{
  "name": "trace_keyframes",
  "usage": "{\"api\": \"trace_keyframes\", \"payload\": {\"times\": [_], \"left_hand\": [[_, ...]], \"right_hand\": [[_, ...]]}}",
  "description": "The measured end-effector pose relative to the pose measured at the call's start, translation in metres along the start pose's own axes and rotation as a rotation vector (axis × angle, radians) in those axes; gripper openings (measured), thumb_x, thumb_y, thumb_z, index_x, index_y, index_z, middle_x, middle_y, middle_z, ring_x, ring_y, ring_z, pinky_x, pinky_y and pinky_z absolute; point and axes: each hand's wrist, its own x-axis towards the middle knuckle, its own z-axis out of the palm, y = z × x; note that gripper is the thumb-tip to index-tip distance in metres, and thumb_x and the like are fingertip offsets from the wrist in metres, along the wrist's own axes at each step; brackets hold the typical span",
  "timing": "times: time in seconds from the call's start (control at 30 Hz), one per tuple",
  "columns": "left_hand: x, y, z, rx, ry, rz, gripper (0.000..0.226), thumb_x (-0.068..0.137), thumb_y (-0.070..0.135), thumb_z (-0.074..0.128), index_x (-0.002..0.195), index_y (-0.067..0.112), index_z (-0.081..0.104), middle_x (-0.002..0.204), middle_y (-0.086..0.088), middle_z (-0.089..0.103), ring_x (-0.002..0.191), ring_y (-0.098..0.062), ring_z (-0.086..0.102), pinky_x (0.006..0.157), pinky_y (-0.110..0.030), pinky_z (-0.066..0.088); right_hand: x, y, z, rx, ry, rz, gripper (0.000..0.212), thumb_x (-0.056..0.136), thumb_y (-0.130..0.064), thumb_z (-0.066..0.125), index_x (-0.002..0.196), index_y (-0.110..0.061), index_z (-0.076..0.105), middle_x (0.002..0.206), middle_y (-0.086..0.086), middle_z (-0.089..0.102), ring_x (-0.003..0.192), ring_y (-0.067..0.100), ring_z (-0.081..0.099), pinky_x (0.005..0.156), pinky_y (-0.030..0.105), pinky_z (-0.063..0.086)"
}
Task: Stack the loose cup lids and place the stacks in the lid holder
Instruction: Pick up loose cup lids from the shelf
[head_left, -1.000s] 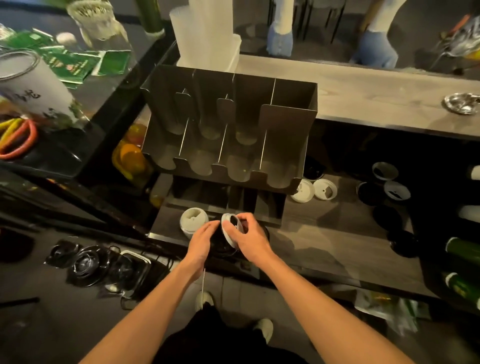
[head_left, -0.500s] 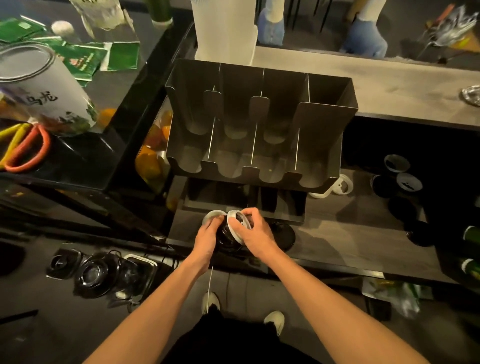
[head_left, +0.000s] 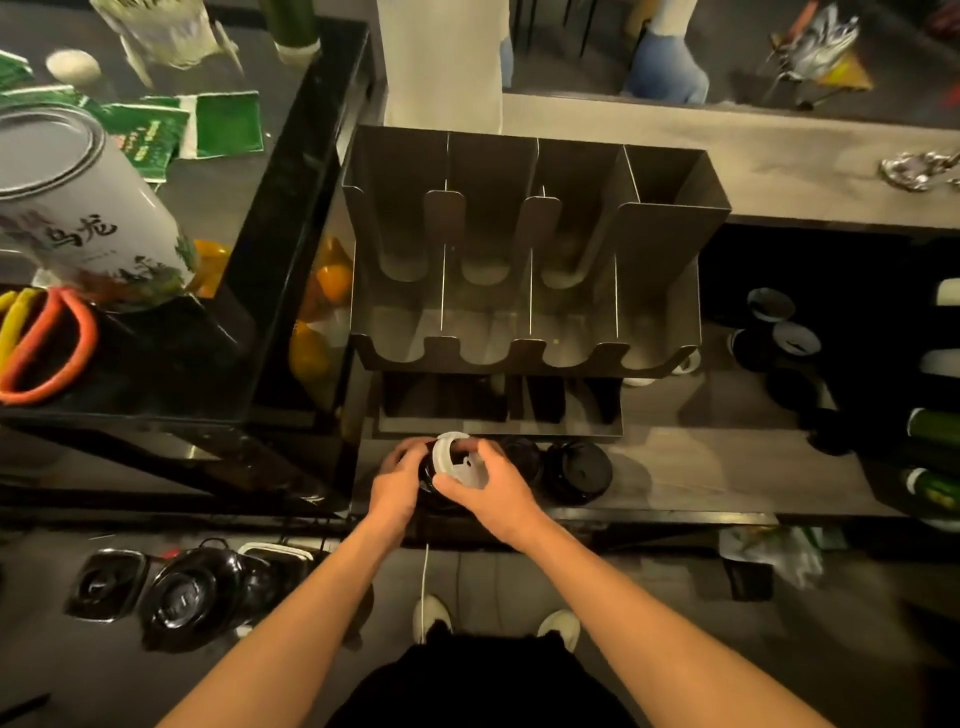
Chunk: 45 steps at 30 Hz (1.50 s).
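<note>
A short stack of lids (head_left: 451, 460), white at its right end and black behind, is held sideways between both hands just above the counter's front edge. My left hand (head_left: 397, 480) grips the black end; my right hand (head_left: 488, 488) pinches the white lid. Beside them on the counter lie more black lids (head_left: 576, 470). The metal lid holder (head_left: 524, 260) stands directly behind, its four slots bare. Loose black and white lids (head_left: 779, 332) lie at the right, and a white one (head_left: 685, 364) peeks out past the holder's right corner.
Green bottles (head_left: 935, 457) line the right edge. A large white tin (head_left: 78, 208), orange scissors (head_left: 47, 343) and green packets sit on the black unit at left. Black containers (head_left: 176, 592) lie on the floor. A white roll (head_left: 441, 62) stands behind the holder.
The view has shifted and tilted down over the holder. The white stack that stood left of my hands is no longer seen; the lids between my hands now have a white one pressed on the end.
</note>
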Motion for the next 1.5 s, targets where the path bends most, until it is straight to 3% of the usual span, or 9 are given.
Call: {"api": "trace_keyframes", "payload": {"times": [0.13,0.23,0.37,0.53,0.7,0.9,1.07,1.3,1.5], "left_hand": [[-0.003,-0.005,-0.009,-0.064,-0.059,-0.083,0.017,0.094,0.042,0.064,0.101,0.031,0.075,0.106,0.007,0.072,0.106,-0.015,0.064,0.091,-0.027,0.05],[-0.001,-0.008,-0.02,-0.128,-0.134,-0.181,0.051,0.081,0.06,0.071,0.119,0.025,0.073,0.115,-0.007,0.075,0.11,-0.024,0.069,0.103,-0.042,0.05],[0.004,-0.007,-0.035,-0.156,-0.163,-0.169,0.033,0.098,0.036,0.058,0.118,0.014,0.072,0.107,-0.014,0.076,0.106,-0.031,0.07,0.097,-0.044,0.053],[0.005,-0.012,-0.045,-0.079,-0.109,-0.191,0.038,0.098,0.04,0.055,0.112,0.008,0.071,0.1,-0.017,0.076,0.102,-0.035,0.07,0.098,-0.048,0.051],[0.008,-0.011,-0.04,0.094,-0.062,-0.046,0.024,0.097,0.033,0.06,0.117,0.021,0.066,0.103,0.0,0.07,0.098,-0.018,0.065,0.085,-0.031,0.051],[0.014,-0.015,-0.04,0.054,-0.047,-0.026,0.017,0.094,0.023,0.066,0.111,0.026,0.071,0.104,0.004,0.071,0.098,-0.014,0.066,0.075,-0.023,0.048],[0.015,-0.021,-0.046,-0.092,-0.041,-0.071,0.023,0.092,0.015,0.067,0.114,0.015,0.072,0.106,-0.006,0.074,0.1,-0.02,0.069,0.077,-0.026,0.05],[0.018,-0.025,-0.052,-0.168,-0.028,-0.079,0.018,0.094,0.014,0.064,0.11,0.012,0.072,0.104,-0.009,0.074,0.101,-0.022,0.068,0.081,-0.03,0.05],[0.03,-0.031,-0.059,-0.192,-0.062,-0.11,0.037,0.082,0.03,0.07,0.113,0.01,0.072,0.11,-0.016,0.074,0.112,-0.034,0.066,0.108,-0.053,0.046]], "right_hand": [[0.0,-0.005,-0.003,-0.005,0.02,0.001,0.057,0.078,-0.055,0.078,0.126,-0.032,0.058,0.126,-0.014,0.059,0.121,0.004,0.054,0.1,0.025,0.044],[0.001,-0.009,-0.002,0.006,0.008,0.008,0.062,0.075,-0.062,0.077,0.128,-0.034,0.059,0.129,-0.014,0.06,0.122,0.004,0.053,0.099,0.026,0.045],[0.002,-0.012,0.006,0.059,-0.019,0.038,0.051,0.077,-0.061,0.076,0.121,-0.04,0.061,0.129,-0.016,0.06,0.122,0.002,0.053,0.093,0.017,0.042],[0.003,-0.019,0.016,0.166,0.011,0.094,0.043,0.084,-0.056,0.073,0.121,-0.039,0.058,0.121,-0.02,0.056,0.114,0.0,0.052,0.083,0.012,0.041],[0.001,-0.02,0.028,0.068,-0.013,0.126,0.059,0.081,-0.062,0.073,0.132,-0.038,0.058,0.129,-0.013,0.053,0.117,0.005,0.05,0.075,0.008,0.036],[0.006,-0.02,0.024,0.044,0.113,0.157,0.059,0.08,-0.065,0.071,0.129,-0.035,0.054,0.129,-0.011,0.052,0.122,0.011,0.051,0.09,0.024,0.042],[0.014,-0.004,0.013,-0.388,0.378,0.143,0.084,0.074,-0.075,0.068,0.133,-0.023,0.039,0.135,0.002,0.052,0.126,0.024,0.05,0.097,0.038,0.047],[0.04,0.0,0.029,-0.707,0.338,0.101,0.087,0.08,-0.075,0.06,0.145,-0.02,0.043,0.146,0.002,0.046,0.136,0.024,0.037,0.111,0.037,0.03],[0.053,0.001,0.042,-0.898,0.202,0.123,0.073,0.091,-0.049,0.061,0.15,-0.015,0.033,0.148,0.007,0.038,0.136,0.027,0.034,0.112,0.038,0.029]]}}
